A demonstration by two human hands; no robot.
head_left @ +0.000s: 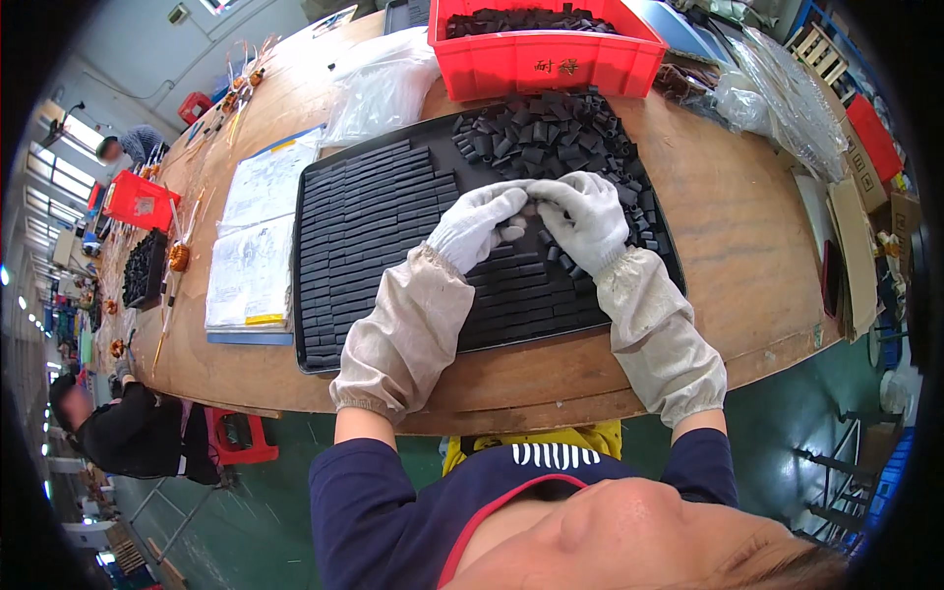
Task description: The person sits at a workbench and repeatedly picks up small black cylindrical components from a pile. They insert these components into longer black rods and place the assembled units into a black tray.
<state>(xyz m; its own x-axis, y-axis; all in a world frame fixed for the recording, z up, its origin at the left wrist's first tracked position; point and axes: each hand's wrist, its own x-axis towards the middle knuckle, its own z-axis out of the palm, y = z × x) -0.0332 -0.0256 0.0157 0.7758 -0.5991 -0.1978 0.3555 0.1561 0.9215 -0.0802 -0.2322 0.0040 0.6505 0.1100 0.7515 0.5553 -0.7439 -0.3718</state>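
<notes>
While gloved hands [531, 221] meet over black tray [324, 187], red bin [551, 64] behind

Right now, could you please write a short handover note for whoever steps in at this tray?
Left hand: gloved, fingertips on small black blocks at the tray's middle; grip hidden.
Right hand: gloved, meeting the left over the same blocks; grip hidden.
Tray: black, on the wooden table.
Done: rows of blocks fill the tray's left and near part.
Left: loose pile at the tray's far right is unsorted; the red bin behind holds more.
</notes>
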